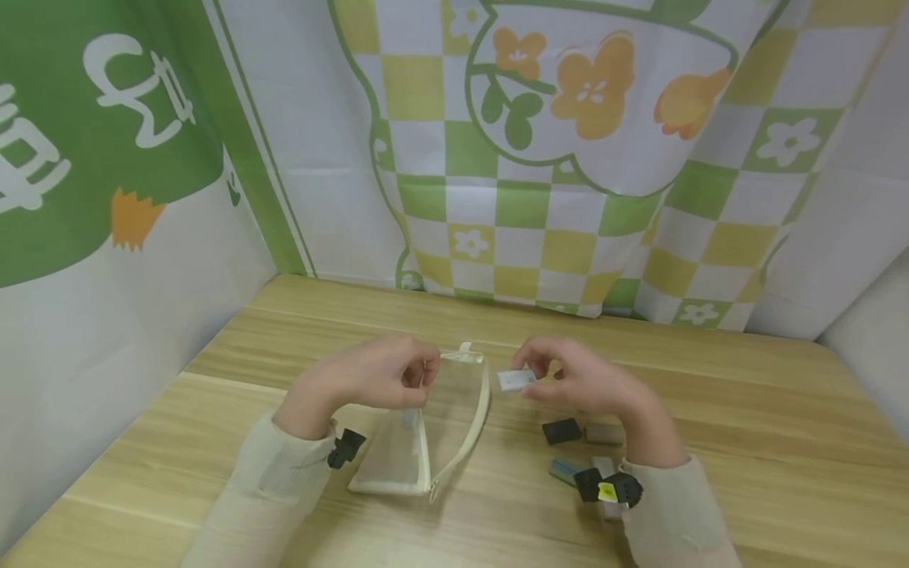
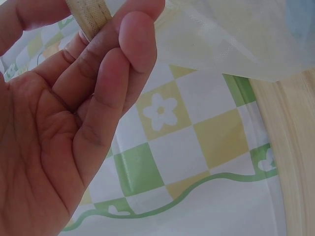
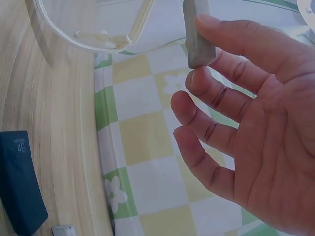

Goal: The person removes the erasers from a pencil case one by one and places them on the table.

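My left hand (image 1: 383,375) pinches the zipper edge of a see-through cream mesh pouch (image 1: 458,402), whose mouth gapes toward the right. Inside the pouch a pale bluish thing shows faintly through the mesh. To the right of the opening, my right hand (image 1: 578,375) holds a small white block, which looks like an eraser (image 1: 516,380), between thumb and fingers. The right wrist view shows this eraser (image 3: 197,39) with a greyish side; the lower fingers are bent and apart from it.
Below my right hand lie a dark eraser (image 1: 562,431) marked 4B, a brownish block (image 1: 604,434), a blue-green block (image 1: 564,471) and whitish blocks partly hidden by the wrist camera. A patterned curtain (image 1: 518,237) hangs behind the wooden table (image 1: 284,315).
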Motion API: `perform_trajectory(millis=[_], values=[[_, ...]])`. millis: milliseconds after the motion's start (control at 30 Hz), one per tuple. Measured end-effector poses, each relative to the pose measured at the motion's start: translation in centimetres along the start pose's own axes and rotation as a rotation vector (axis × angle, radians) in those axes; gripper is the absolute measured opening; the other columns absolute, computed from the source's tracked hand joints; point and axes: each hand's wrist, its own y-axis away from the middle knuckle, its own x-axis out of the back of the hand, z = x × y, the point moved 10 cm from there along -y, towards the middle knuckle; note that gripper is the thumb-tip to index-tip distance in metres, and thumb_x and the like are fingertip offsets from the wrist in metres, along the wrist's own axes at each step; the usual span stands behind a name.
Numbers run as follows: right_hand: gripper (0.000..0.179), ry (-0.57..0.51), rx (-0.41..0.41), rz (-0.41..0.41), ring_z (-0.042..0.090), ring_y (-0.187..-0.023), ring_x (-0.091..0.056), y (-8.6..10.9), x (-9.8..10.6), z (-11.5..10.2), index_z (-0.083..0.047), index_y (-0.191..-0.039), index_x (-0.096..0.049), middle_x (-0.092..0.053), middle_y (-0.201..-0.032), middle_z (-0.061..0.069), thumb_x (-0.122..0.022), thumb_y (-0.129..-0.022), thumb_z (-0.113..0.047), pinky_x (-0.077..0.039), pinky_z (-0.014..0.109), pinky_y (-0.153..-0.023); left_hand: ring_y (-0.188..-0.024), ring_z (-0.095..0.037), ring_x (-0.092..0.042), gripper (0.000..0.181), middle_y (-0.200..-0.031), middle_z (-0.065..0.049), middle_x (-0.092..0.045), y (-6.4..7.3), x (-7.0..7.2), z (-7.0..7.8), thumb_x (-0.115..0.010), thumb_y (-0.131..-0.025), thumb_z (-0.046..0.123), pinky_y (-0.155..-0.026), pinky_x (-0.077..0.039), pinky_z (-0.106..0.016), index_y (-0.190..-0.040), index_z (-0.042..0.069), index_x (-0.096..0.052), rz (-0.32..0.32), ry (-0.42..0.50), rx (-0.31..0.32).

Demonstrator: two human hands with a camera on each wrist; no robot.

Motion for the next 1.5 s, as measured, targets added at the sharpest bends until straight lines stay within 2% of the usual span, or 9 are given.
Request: perform_trajectory(millis=[500, 700, 900, 1200, 1500], values=[[0.021, 0.016, -0.051, 0.031, 0.017, -0.085, -0.051, 0.9, 1.1, 1.0, -0.008, -0.107, -0.064, -0.058, -0.091, 0.004, -0.071, -0.087, -0.010, -0.047, 0.027, -0.070, -0.059, -0.003, -0.046, 0.005, -0.065, 0.009, -0.053, 0.0, -0.1, 0.0, -0.061, -0.079, 0.008, -0.057, -0.042, -0.021, -0.082, 0.012, -0.059, -0.003, -0.016, -0.005], [0.021, -0.008, -0.047, 0.048, 0.018, -0.086, -0.050, 1.1, 1.5, 1.4, -0.007, -0.107, -0.064, -0.057, -0.091, 0.005, -0.071, -0.088, -0.009, -0.048, 0.027, -0.069, -0.059, -0.003, -0.047, 0.006, -0.065, 0.009, -0.053, 0.0, -0.1, 0.0, -0.061, -0.078, 0.008, -0.057, -0.042, -0.021, -0.080, 0.013, -0.059, 0.000, -0.032, -0.021], [0.021, -0.033, -0.035, 0.082, 0.017, -0.085, -0.050, 1.7, 2.4, 1.7, -0.006, -0.106, -0.064, -0.056, -0.090, 0.005, -0.072, -0.087, -0.007, -0.049, 0.028, -0.067, -0.058, -0.003, -0.046, 0.007, -0.064, 0.009, -0.053, -0.1, -0.2, -0.1, -0.062, -0.079, 0.008, -0.056, -0.042, -0.021, -0.081, 0.014, -0.059, -0.003, -0.023, -0.008], [0.022, -0.011, -0.065, 0.092, 0.014, -0.086, -0.052, 2.1, 3.0, 2.3, -0.010, -0.107, -0.063, -0.058, -0.091, 0.003, -0.072, -0.087, -0.009, -0.051, 0.029, -0.069, -0.058, -0.004, -0.046, 0.009, -0.064, 0.009, -0.053, -0.1, -0.2, -0.2, -0.063, -0.079, 0.008, -0.056, -0.042, -0.022, -0.080, 0.015, -0.058, 0.000, -0.019, 0.001], [0.021, -0.012, -0.064, 0.097, 0.013, -0.087, -0.050, 2.9, 3.5, 2.3, -0.007, -0.107, -0.064, -0.056, -0.090, 0.004, -0.072, -0.088, -0.010, -0.049, 0.028, -0.068, -0.059, -0.004, -0.047, 0.005, -0.065, 0.009, -0.054, -0.1, -0.1, 0.0, -0.061, -0.078, 0.008, -0.057, -0.043, -0.022, -0.081, 0.012, -0.060, -0.002, -0.020, 0.001]])
